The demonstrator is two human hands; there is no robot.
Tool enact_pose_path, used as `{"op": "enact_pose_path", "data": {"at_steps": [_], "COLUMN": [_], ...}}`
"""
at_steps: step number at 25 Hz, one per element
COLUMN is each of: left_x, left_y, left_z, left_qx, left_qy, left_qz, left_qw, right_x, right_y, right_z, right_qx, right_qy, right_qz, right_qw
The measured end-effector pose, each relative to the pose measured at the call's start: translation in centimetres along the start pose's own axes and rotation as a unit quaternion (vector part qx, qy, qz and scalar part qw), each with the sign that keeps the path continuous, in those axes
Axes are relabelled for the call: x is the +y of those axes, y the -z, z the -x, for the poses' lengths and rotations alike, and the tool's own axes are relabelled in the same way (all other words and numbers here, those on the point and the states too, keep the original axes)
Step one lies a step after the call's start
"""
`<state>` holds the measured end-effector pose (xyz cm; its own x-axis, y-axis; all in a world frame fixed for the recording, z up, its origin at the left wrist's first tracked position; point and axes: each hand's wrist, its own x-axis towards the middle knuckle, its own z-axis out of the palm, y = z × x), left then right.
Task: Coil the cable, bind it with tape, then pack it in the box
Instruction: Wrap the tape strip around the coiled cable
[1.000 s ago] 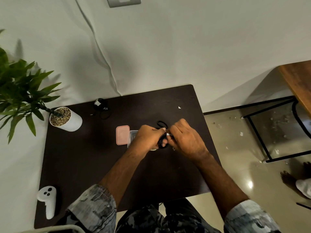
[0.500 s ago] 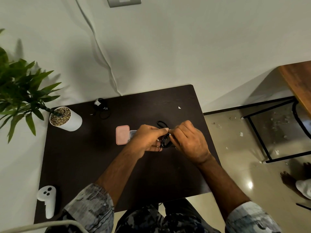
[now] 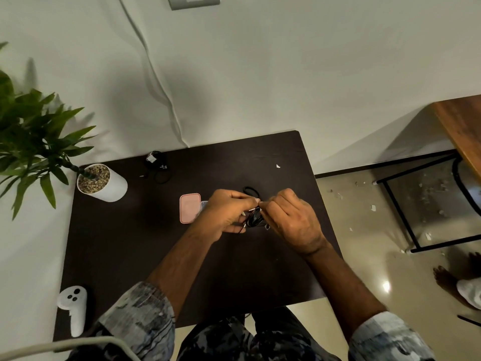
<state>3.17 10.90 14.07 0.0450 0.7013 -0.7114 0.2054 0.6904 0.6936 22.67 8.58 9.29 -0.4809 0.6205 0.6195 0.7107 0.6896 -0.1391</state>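
A small black coiled cable point(image 3: 253, 220) hangs between both hands above the dark table point(image 3: 130, 243). My left hand point(image 3: 226, 213) pinches the coil from the left. My right hand point(image 3: 292, 221) pinches it from the right at a small whitish strip, likely tape, near the fingertips. A loose black loop point(image 3: 250, 190) of cable shows just behind the hands. The pink lid point(image 3: 190, 207) lies left of my left hand, with a clear box point(image 3: 203, 204) mostly hidden behind that hand.
A white pot with a green plant point(image 3: 102, 182) stands at the table's back left. Another black cable bundle point(image 3: 156, 165) lies near the back edge. A white controller point(image 3: 74, 308) rests at the front left corner. To the right are a black metal frame point(image 3: 406, 225) and someone's foot point(image 3: 447, 277).
Both hands have risen slightly and shifted a little to the right with the coil. The fingers have worked around the bundle.
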Motion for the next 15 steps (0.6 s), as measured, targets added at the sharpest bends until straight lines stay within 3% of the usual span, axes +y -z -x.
{"op": "enact_pose_path", "data": {"at_steps": [9, 15], "left_x": [-0.3, -0.4], "left_y": [-0.5, 0.4], "left_z": [-0.4, -0.9], "left_qx": [0.043, 0.033], "left_qy": [-0.07, -0.101], "left_qz": [-0.052, -0.039], "left_qw": [0.995, 0.994], "right_x": [-0.1, 0.4], "right_y": [-0.2, 0.8], "right_z": [-0.4, -1.8], "right_qx": [-0.042, -0.147], "right_qy": [-0.036, -0.161], "right_qz": [-0.029, -0.152], "right_qw": [0.998, 0.964]}}
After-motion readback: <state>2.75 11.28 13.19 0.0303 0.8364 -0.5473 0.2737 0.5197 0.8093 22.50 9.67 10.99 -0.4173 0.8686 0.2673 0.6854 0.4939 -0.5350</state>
